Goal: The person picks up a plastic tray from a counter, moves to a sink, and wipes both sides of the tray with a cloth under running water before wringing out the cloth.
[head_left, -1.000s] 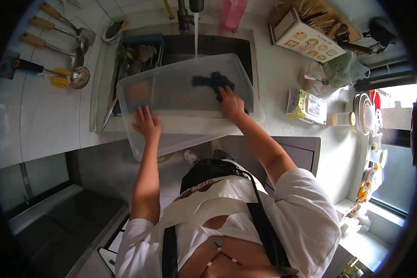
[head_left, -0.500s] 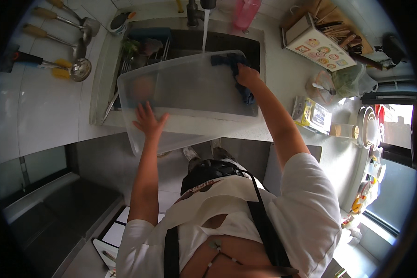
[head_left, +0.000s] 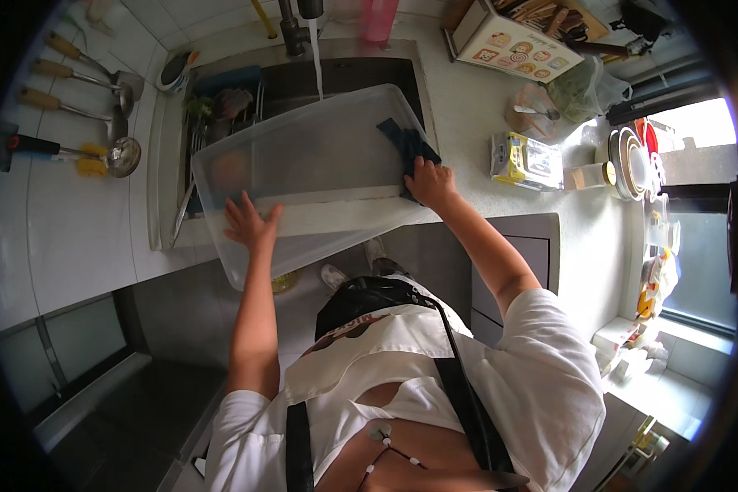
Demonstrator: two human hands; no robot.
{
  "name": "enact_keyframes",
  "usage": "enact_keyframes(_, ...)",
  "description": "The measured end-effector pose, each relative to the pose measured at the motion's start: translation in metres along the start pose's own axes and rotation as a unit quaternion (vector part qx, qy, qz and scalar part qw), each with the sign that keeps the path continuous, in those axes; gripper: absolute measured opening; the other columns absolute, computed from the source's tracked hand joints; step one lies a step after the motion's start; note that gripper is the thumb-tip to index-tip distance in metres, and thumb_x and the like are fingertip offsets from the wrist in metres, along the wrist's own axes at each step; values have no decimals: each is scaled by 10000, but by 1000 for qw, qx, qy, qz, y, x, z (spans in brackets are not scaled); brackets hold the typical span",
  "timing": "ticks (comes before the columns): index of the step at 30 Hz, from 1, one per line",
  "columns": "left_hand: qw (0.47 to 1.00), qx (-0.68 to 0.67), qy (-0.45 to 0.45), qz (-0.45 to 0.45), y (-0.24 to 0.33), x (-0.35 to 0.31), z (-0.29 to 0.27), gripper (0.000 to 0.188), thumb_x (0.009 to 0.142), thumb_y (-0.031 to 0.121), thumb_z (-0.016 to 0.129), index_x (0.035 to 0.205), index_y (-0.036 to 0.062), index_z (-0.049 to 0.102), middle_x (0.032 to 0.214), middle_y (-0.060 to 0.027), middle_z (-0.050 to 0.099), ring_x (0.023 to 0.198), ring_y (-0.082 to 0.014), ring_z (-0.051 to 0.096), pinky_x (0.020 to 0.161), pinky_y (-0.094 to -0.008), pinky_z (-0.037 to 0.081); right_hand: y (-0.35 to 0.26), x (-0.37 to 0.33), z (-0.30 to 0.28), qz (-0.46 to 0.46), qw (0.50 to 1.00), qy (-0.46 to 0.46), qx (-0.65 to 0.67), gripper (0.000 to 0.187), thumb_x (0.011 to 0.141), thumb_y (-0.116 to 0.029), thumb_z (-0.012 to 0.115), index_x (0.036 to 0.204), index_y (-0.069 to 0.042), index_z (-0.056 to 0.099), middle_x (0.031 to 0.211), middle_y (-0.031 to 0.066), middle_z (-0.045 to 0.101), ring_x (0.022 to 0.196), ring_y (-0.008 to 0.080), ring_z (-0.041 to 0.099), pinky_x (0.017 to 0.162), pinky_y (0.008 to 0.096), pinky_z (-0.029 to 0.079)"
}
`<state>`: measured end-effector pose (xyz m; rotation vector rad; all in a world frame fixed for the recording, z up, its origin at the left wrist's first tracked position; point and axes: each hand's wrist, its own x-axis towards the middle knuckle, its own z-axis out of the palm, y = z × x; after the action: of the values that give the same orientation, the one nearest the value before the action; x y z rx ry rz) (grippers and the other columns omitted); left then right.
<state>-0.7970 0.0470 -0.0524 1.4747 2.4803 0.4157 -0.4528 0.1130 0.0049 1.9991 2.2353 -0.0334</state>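
Across the upper middle of the frame, a translucent plastic panel is held over the sink, its long axis rising rightward. Its left end is steadied by the left hand, fingers spread; at its right end, dark cloth, extending up-left, is gripped by the nearer right hand.

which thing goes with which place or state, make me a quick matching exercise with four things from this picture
1. dark blue cloth
2. left hand
3. tap
4. metal ladle

A. by the tiled wall on the left
B. with a stream of water running from it
C. held by the right hand
D. spread open over the translucent plastic piece

Right pairs: 1-C, 2-D, 3-B, 4-A
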Motion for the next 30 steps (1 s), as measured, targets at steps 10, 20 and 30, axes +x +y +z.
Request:
enact_keyframes(10,1000,8,6,21,-2,-3,3,862,654,579,587,1332,162,255,1402,-184,79,1294,-345,50,935,-632,57,-21,-27,13,93,991,-8,90,459,771,-430,509,891,13,511,713,153,617,719,279,621,639,373,482)
enact_keyframes(20,999,22,10,33,-6,0,5,862,657,575,595,1331,155,258,1402,-185,78,1296,-340,39,940,-626,44,-148,-1,44,35,862,-4,505,459,771,-372,553,988,16,437,782,243,584,688,366,593,548,388,493)
enact_keyframes(30,1000,13,4,26,-4,-5,-1,815,680,549,599,1316,140,295,1394,-193,110,1291,-353,57,937,-629,48,-89,-2,-4,-115,809,-54,574,476,759,-304,601,1158,-79,473,1005,194,566,929,309,554,756,358,443)
